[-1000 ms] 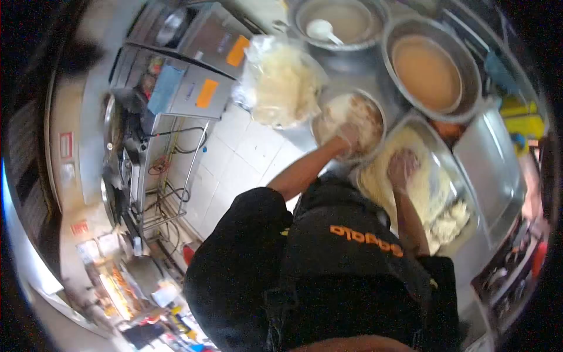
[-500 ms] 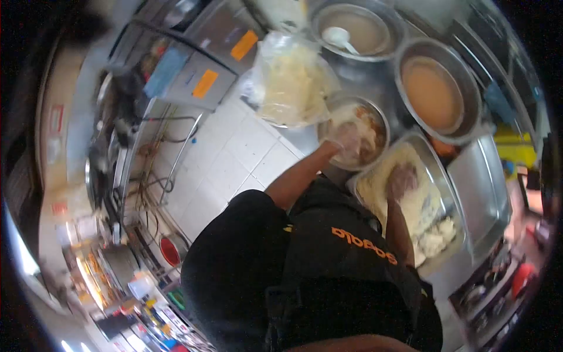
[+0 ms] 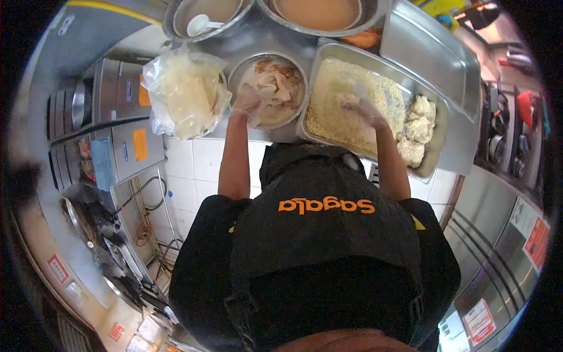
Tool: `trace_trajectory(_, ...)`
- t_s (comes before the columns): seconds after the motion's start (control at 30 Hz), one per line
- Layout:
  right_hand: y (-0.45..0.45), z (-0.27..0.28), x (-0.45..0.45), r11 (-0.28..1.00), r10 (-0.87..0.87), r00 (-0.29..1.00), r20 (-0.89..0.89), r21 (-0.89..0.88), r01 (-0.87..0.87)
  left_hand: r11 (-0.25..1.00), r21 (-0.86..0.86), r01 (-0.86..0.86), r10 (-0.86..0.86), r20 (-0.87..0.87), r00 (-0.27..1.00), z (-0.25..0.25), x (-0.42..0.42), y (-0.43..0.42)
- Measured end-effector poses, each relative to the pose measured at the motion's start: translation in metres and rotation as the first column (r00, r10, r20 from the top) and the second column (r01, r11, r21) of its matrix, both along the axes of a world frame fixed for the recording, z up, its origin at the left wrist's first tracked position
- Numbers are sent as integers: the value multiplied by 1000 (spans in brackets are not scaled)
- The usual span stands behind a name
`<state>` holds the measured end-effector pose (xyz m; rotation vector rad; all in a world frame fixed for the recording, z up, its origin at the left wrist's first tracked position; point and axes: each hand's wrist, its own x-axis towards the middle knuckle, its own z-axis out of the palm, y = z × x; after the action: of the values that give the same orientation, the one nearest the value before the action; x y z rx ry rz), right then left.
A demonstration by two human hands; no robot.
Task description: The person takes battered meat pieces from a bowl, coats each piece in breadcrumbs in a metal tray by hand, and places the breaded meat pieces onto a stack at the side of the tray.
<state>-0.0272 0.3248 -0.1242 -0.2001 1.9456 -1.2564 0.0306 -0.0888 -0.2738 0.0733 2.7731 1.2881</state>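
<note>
My left hand (image 3: 248, 104), in a thin clear glove, reaches into the near-left side of a round metal bowl (image 3: 233, 78). Its blurred fingers are beside pale, wet pieces that look like raw meat (image 3: 274, 87); whether they grip one cannot be made out. My right hand (image 3: 362, 109), also gloved, is low over pale yellow crumbly coating (image 3: 334, 79) in a deep rectangular metal tray (image 3: 375, 154). Its fingers look stretched out to the left, somewhat smeared by motion. Several coated lumps (image 3: 417, 130) lie at the tray's right end.
Left of the bowl stands a clear plastic bag (image 3: 186, 94) with pale contents. Behind are a basin of cloudy liquid with a white ladle (image 3: 202, 25) and a basin of orange-brown liquid (image 3: 319, 13). A bare metal pan (image 3: 437, 44) is at the back right. Metal drawers (image 3: 130, 94) stand left.
The view has turned, bringing the bowl and tray level in front of me. My left hand is now nearer the bowl's left side; my right hand is farther from the coated lumps.
</note>
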Motion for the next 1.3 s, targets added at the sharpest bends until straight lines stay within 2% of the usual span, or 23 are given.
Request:
trace_trajectory(0.07, -7, 55, -9, 992, -29, 992, -125, 118, 44, 998, 61, 1, 0, -18, 1000, -3, -1, 0)
trace_trajectory(0.1, -6, 68, -9, 982, -39, 982, -186, 174, 72, 1000, -6, -28, 28, 30, 999, 52, 0, 19)
trace_trajectory(0.17, 1, 49, -18, 959, -5, 941, -337, 265, 100, 996, 38, -78, 77, 46, 996, 126, 1, 50)
trace_trajectory(0.2, 5, 38, -23, 943, 19, 912, -409, 311, 120, 984, 151, -99, 97, 20, 995, 146, 1, 63)
trace_trajectory(0.27, 9, 21, -18, 914, 171, 861, -479, 403, 43, 996, -92, -13, 8, -61, 998, 147, -3, 68)
trace_trajectory(0.3, 12, 14, -12, 892, 246, 827, -505, 451, 10, 895, -439, 73, -122, -86, 989, 136, -6, 59)
trace_trajectory(0.33, 17, 7, -6, 871, 201, 875, -441, 488, 46, 672, -730, 122, -253, -71, 965, 130, -10, 54)
trace_trajectory(0.4, 29, -8, 6, 819, 93, 946, -311, 565, 105, 789, -613, -24, -115, -187, 976, 118, -10, 55)
trace_trajectory(0.43, 37, -15, 14, 802, 96, 970, -222, 595, 57, 837, -539, -94, -39, -230, 972, 117, -9, 59)
trace_trajectory(0.5, 49, -24, 32, 771, 99, 994, -38, 635, -52, 520, -853, 35, -198, -80, 977, 119, 3, 59)
trace_trajectory(0.53, 48, -17, 44, 952, -56, 998, 21, 303, 47, 308, -947, 87, -247, 8, 969, 121, 3, 58)
trace_trajectory(0.6, 27, -33, 56, 995, -59, 986, -156, -83, 46, 444, -893, 74, -190, -13, 982, 114, -2, 57)
trace_trajectory(0.63, 12, -28, 54, 986, -118, 990, 74, -109, 126, 508, -860, 59, -165, -29, 986, 114, -2, 57)
trace_trajectory(0.7, -18, -18, 45, 951, -199, 837, 509, -107, 290, 714, -700, 12, -92, -77, 993, 113, -3, 57)
trace_trajectory(0.77, -45, -38, 37, 994, -89, 932, 352, -28, 105, 907, -419, -39, 2, -87, 996, 117, -4, 60)
trace_trajectory(0.8, -50, -55, 31, 1000, -22, 962, 271, 24, 16, 977, -200, -72, 66, -36, 997, 123, -5, 63)
trace_trajectory(0.87, -48, -105, 27, 997, 5, 988, 152, -76, 7, 950, 252, -183, 161, 105, 981, 135, -5, 70)
trace_trajectory(0.9, -44, -119, 25, 992, 15, 996, 92, -125, -4, 879, 411, -243, 185, 175, 967, 143, -5, 73)
trace_trajectory(0.93, -34, -116, 19, 990, 26, 995, -95, -136, -39, 821, 496, -282, 193, 223, 955, 149, -4, 75)
trace_trajectory(1.0, -9, -101, 6, 984, 43, 893, -447, -137, -116, 767, 552, -328, 214, 262, 941, 157, -5, 76)
trace_trajectory(1.1, -4, -53, -21, 918, -22, 949, -316, 369, 144, 801, 484, -353, 267, 238, 934, 149, -5, 70)
trace_trajectory(1.2, 1, -72, -28, 919, 24, 949, -314, 381, 103, 798, 471, -376, 314, 208, 926, 140, -1, 69)
trace_trajectory(1.3, -1, -111, -43, 866, -27, 838, -544, 407, 292, 904, 316, -290, 255, 147, 956, 157, 1, 73)
